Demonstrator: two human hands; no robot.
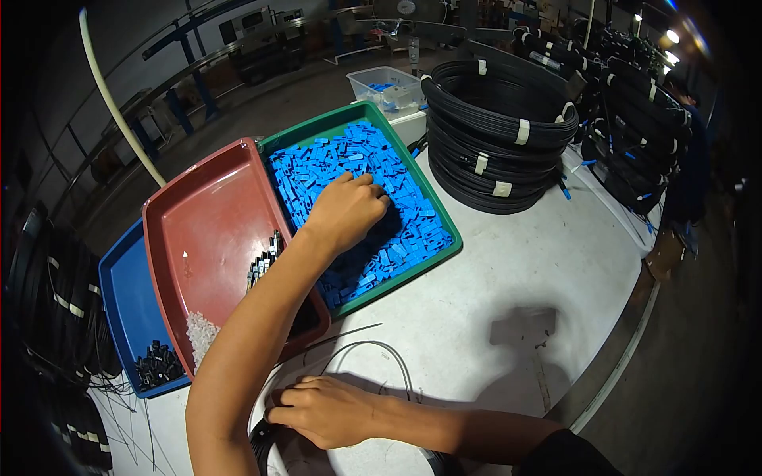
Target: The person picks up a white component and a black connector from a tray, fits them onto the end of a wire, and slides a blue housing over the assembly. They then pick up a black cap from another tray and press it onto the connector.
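Observation:
My left hand [349,210] reaches over the green tray [454,246], its curled fingertips down among many small blue plastic clips [413,214]. Whatever sits between those fingertips is hidden by the hand. Lower down, my right hand [325,411] has its fingers bent around a black cable [262,444] that belongs to a coil at the bottom edge. Part of that coil is covered by the hand and forearm. A thin loop of cable [401,361] arcs over the white table just above my right wrist.
A red tray [210,202] holds clear pieces [200,337] and small dark connectors [266,258]. The blue tray [119,278] beside it contains black caps [159,365]. Large cable coils [500,151] stand on the white table [508,262], near a clear plastic box [405,99].

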